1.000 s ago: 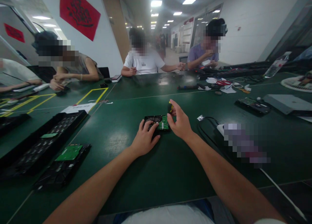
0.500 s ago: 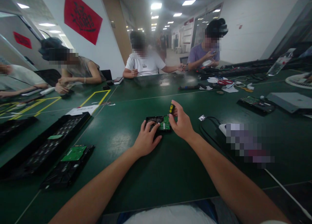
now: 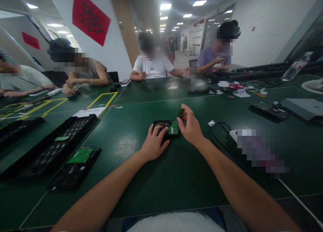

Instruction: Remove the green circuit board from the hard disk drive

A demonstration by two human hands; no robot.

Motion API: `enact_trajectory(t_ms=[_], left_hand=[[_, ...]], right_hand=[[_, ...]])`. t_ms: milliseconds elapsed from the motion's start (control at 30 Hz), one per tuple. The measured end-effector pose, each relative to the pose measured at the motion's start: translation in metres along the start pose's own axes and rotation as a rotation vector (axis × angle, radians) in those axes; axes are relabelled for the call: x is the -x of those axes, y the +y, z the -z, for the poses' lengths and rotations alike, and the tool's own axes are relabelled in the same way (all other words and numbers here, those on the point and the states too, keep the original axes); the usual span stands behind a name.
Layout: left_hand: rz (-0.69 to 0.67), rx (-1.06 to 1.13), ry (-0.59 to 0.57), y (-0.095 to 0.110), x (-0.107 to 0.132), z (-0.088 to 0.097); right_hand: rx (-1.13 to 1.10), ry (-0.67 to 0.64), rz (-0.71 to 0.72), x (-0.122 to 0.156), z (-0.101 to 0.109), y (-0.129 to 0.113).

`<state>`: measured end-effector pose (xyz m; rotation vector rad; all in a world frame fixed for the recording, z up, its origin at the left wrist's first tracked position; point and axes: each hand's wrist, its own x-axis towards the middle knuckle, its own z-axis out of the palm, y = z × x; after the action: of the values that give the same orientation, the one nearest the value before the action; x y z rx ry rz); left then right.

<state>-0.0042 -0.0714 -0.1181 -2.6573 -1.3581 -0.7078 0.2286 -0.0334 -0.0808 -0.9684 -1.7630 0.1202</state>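
A hard drive with a green circuit board in a black casing lies on the table in front of me. My left hand is on its left part, fingers curved over the top and thumb by the near edge, holding it against the table. Above the drive's right end, my right hand pinches a screwdriver by its black and yellow handle. I cannot make out the screwdriver's tip.
Another drive with a green board and a long black tray lie on the left. To the right are a cable, a third drive and a grey box. Several people sit across the green table.
The screwdriver handle has turned in my right fingers, so its yellow marks face differently. The whole view has shifted slightly; my left hand stays on the drive.
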Motion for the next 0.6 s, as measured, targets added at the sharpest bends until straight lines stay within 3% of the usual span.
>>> enact_trajectory(t_ms=[600], left_hand=[[0.015,-0.001,-0.012,-0.0008,0.0000,0.0003]], right_hand=[[0.008,-0.011,0.007,-0.0005,0.0007,0.0004]])
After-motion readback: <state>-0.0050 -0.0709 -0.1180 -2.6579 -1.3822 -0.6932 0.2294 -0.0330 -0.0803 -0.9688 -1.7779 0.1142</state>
